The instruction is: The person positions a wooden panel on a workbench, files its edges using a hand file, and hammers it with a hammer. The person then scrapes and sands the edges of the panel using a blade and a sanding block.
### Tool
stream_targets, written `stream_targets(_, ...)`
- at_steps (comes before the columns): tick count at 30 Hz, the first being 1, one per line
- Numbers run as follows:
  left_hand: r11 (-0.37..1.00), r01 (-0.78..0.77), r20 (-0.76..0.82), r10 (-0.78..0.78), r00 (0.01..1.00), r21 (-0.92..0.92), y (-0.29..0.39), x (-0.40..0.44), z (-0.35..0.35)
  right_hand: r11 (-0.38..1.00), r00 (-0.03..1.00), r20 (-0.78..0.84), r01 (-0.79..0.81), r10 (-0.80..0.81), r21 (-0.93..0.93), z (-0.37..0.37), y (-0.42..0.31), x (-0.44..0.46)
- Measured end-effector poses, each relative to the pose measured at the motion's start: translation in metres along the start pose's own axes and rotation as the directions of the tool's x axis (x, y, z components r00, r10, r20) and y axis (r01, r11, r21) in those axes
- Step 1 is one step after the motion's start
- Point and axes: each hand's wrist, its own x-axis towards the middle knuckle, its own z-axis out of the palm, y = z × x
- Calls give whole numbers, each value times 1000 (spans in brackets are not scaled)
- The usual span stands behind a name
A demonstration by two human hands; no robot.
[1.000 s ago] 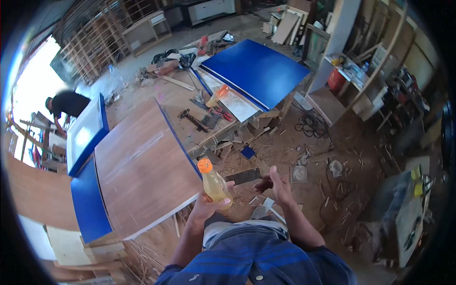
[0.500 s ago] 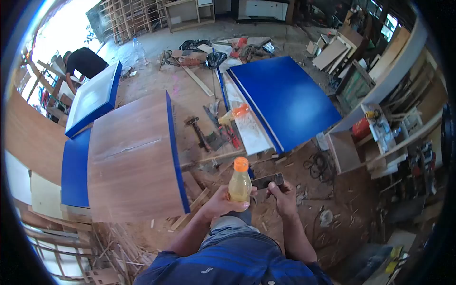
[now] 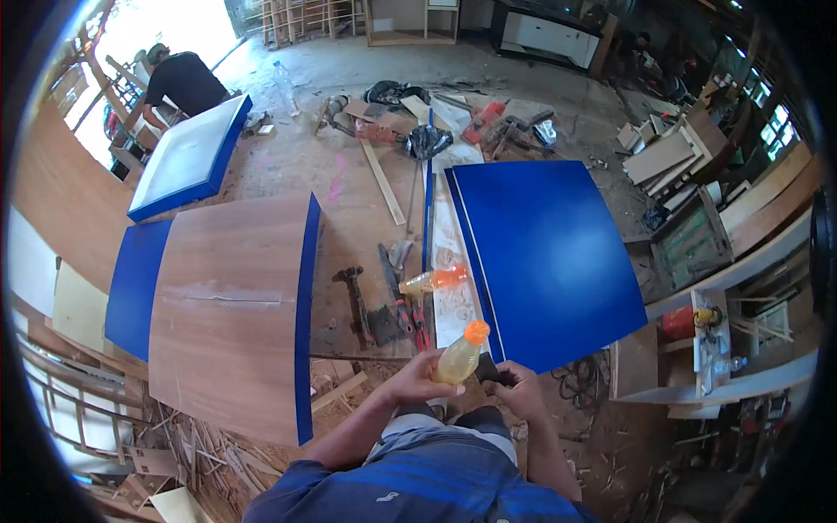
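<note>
My left hand (image 3: 417, 380) is wrapped round a clear bottle (image 3: 458, 359) with an orange cap and yellowish contents, tilted to the right. Close beside it, my right hand (image 3: 520, 392) grips a dark flat piece (image 3: 487, 370), whose far part is partly behind the bottle. Beyond my hands, a second orange-capped bottle (image 3: 434, 280) lies on its side on a whitish strip and the work surface. A hammer (image 3: 356, 305) and red-handled pliers (image 3: 420, 327) lie left of that strip.
A blue panel (image 3: 549, 261) lies at the right, a brown board with a blue edge (image 3: 231, 314) at the left. Behind it rests a white panel with blue sides (image 3: 190, 157). A person in a dark top (image 3: 185, 84) bends at the back left. Wood scraps (image 3: 209, 453) litter the floor.
The view has turned to the right. My right hand, open and apart earlier, has closed on the dark flat piece and come nearer the bottle. The bottle now tilts right.
</note>
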Motion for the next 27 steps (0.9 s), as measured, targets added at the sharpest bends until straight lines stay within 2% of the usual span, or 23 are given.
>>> stream_targets(3,999,-11,-159,6,987,-30,-3,3,-20,993,999,23,38,-36,-111,-15,4,42)
stream_targets(4,1000,-5,-261,3,965,-8,-7,1,-27,987,999,25,52,-49,-154,-22,3,58)
stream_targets(6,999,14,-462,5,887,38,-11,-7,-42,988,999,-35,-6,0,-156,-33,7,98)
stream_targets(7,995,-32,-530,76,845,92,-7,-8,-50,989,997,-69,-28,18,-148,-34,10,124)
stream_targets(9,973,-96,-632,208,747,208,1,-13,-68,970,996,-86,-1,-21,-244,-36,14,181)
stream_targets(12,968,55,-770,159,618,244,7,-16,-106,900,987,-96,77,-130,-428,-21,7,263)
stream_targets(13,957,62,-795,197,574,282,8,-13,-123,863,981,-86,111,-175,-493,-13,3,287)
stream_targets(16,960,144,-828,125,547,240,32,-7,-179,777,987,8,132,-162,-616,13,-10,358)
stream_targets(17,890,227,-810,221,544,396,37,-5,-204,779,991,61,131,-119,-613,21,-11,384)
stream_targets(18,788,302,-772,315,552,537,41,-1,-233,788,988,64,151,-141,-597,35,-17,413)
stream_targets(20,646,332,-701,470,536,687,47,16,-301,803,982,64,182,-177,-568,66,-28,474)
stream_targets(22,639,284,-684,558,469,715,41,25,-352,757,968,42,221,-248,-615,101,-51,546)
stream_targets(23,589,344,-679,579,452,731,47,30,-372,769,955,50,266,-292,-582,117,-60,587)
stream_targets(25,574,338,-665,612,428,746,37,32,-412,765,941,-38,248,-336,-595,159,-105,657)
stream_targets(27,569,334,-659,627,415,751,25,31,-435,753,907,-30,331,-421,-568,174,-107,755)
